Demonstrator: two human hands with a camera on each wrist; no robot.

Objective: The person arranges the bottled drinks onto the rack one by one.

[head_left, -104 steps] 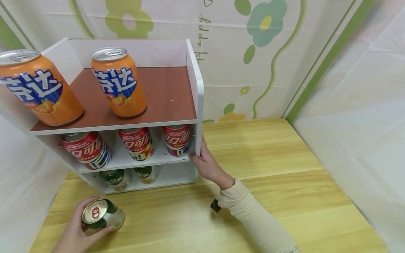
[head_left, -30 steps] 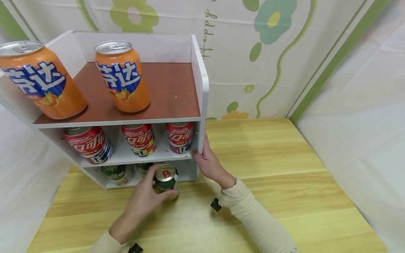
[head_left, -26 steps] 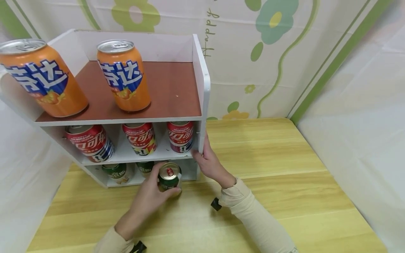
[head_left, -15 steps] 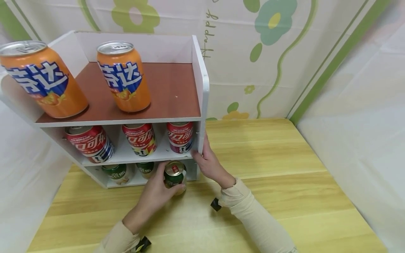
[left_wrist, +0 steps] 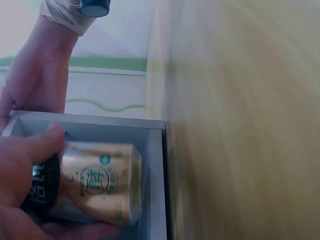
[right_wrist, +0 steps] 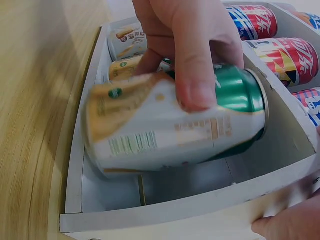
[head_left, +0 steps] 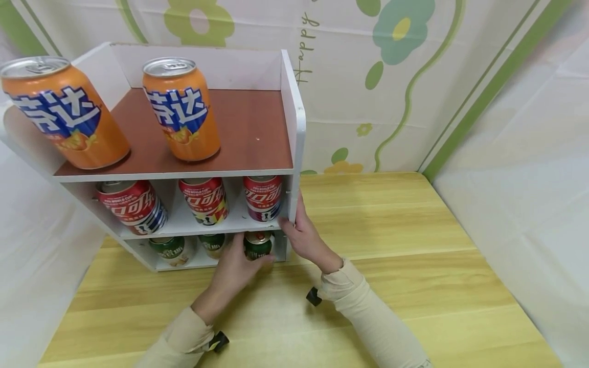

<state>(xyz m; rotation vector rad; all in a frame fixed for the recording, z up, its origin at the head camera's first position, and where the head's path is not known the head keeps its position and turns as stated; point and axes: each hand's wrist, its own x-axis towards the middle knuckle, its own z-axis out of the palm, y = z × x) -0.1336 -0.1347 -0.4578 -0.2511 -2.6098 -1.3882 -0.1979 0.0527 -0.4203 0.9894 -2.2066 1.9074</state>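
In the head view my left hand (head_left: 235, 268) grips a green, white and gold drink can (head_left: 257, 249) at the right end of the bottom shelf. The right wrist view shows this can (right_wrist: 175, 125) slightly blurred at the compartment's mouth, my thumb pressing its side. From the left wrist, the can's gold lower part (left_wrist: 100, 182) faces out between thumb and fingers. My right hand (head_left: 307, 237) holds the white shelf unit (head_left: 298, 122) by its right side panel, thumb on the front edge; its other fingers are mostly hidden behind the panel.
Two matching green cans (head_left: 169, 250) stand left on the bottom shelf. Three red cola cans (head_left: 202, 202) line the middle shelf, and two orange soda cans (head_left: 181, 112) stand on the brown top. The wooden table (head_left: 391, 266) extends right, with a patterned cloth (head_left: 340, 102) behind.
My left hand has carried the green can from the table's left front, rightward and then back into the bottom shelf's right end. My right hand keeps its hold on the side panel.
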